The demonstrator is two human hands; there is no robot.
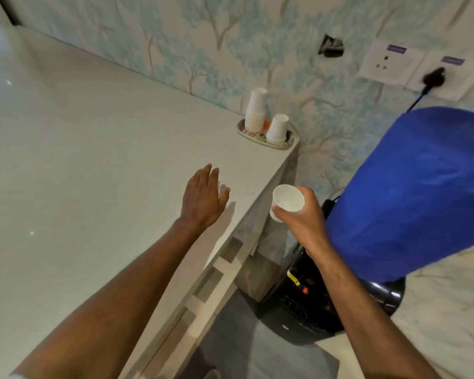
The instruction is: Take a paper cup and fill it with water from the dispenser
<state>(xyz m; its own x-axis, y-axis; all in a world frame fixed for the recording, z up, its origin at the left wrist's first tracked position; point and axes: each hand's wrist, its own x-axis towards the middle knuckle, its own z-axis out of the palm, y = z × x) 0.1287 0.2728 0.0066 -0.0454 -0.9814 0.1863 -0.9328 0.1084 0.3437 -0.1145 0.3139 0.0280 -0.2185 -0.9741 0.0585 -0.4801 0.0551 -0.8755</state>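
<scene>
Blue-covered bottle (422,192) tops the black dispenser (298,302) at right, beside the pale desk (93,160). Right hand (301,217) grips the upright paper cup (286,201); taps lie below and nearer. Left hand (203,198) hovers open, empty, farther away.

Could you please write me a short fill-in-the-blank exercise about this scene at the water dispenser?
1. The paper cup is held in the ____ hand.
2. The left hand hovers flat and open over the ____.
3. The spare cups stand upside down in ____ stacks on a small tray.
4. The cover on the dispenser bottle is ____ in colour.

Missing words: right; counter; two; blue
</scene>
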